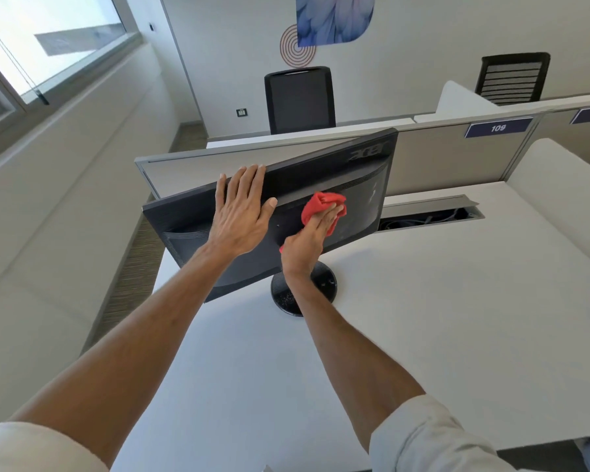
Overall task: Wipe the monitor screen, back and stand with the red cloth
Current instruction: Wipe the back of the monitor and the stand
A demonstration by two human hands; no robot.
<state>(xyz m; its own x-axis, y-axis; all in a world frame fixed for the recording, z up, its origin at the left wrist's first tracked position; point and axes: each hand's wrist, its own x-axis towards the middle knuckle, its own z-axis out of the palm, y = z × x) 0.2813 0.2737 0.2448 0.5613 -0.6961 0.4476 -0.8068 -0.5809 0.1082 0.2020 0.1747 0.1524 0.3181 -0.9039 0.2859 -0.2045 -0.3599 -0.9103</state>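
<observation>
Plainly, the left grip (241, 216) lies flat and spread on the back of the monitor (355, 172). Its fingers are straight and reach to the top edge of the casing, the thumb splayed out to the right, and it holds nothing. The right grip (309, 240) presses the red cloth (321, 202) against the same back panel, just to the right of the left thumb. Its fingers (331, 216) lie nearly straight and close together over the bunched fabric. The thumb is hidden, so whether it pinches the cloth cannot be told. Most of the cloth bulges out beyond the fingertips, and a small red corner shows under the heel of the palm. The monitor stands on the white counter (423, 301) with its dark back toward the camera and its screen turned away toward the grey divider panel (184, 172). Its long axis runs from lower left to upper right in the view, the right end higher, and the casing leans. The round black stand (326, 282) sits on the counter below the right wrist, partly covered by that forearm. An open cable slot (430, 216) lies in the counter to the right of the monitor, and two black chairs (300, 100) stand beyond the divider.
</observation>
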